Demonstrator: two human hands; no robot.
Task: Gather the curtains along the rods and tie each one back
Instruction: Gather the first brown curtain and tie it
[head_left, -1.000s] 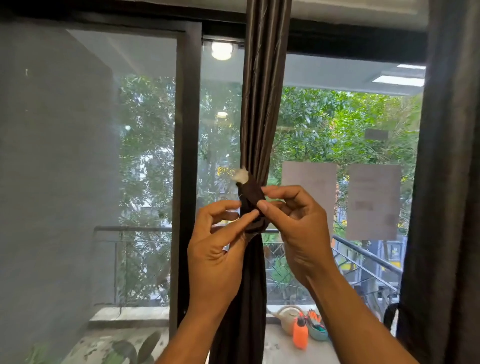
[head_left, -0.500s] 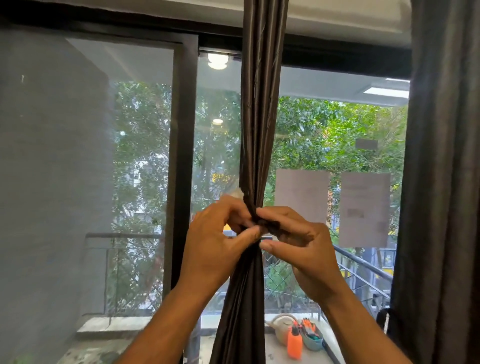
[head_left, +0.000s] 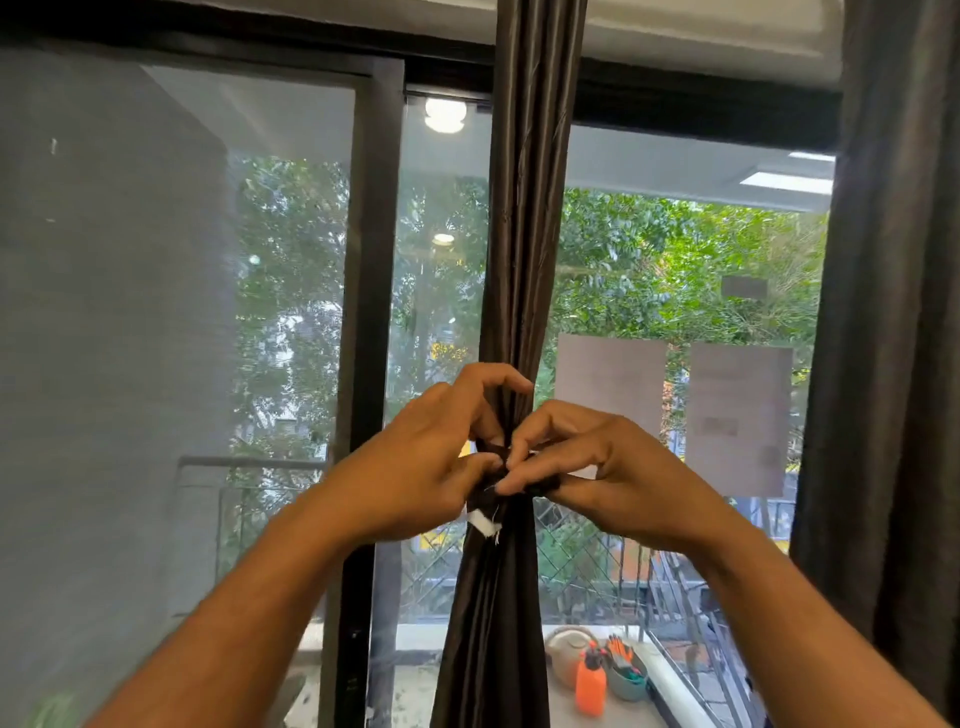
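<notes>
A dark brown curtain (head_left: 530, 234) hangs gathered into a narrow bundle in front of the glass door. A dark fabric tie-back (head_left: 485, 501) with a white end patch wraps the bundle at its waist. My left hand (head_left: 431, 457) pinches the tie on the left side, fingers curled against the folds. My right hand (head_left: 597, 467) grips the other end of the tie, which sticks out dark between its fingers. A second dark curtain (head_left: 893, 338) hangs along the right edge, with no tie visible on it.
A black door frame post (head_left: 366, 338) stands just left of the bundle. Two papers (head_left: 737, 415) are stuck on the glass. Outside, on the balcony floor, sit an orange bottle (head_left: 590, 683), a small basin and a watering can.
Both hands have dropped slightly and closed in on the curtain's waist. The tie end with the white patch, held upward a second ago, now hangs below my left hand.
</notes>
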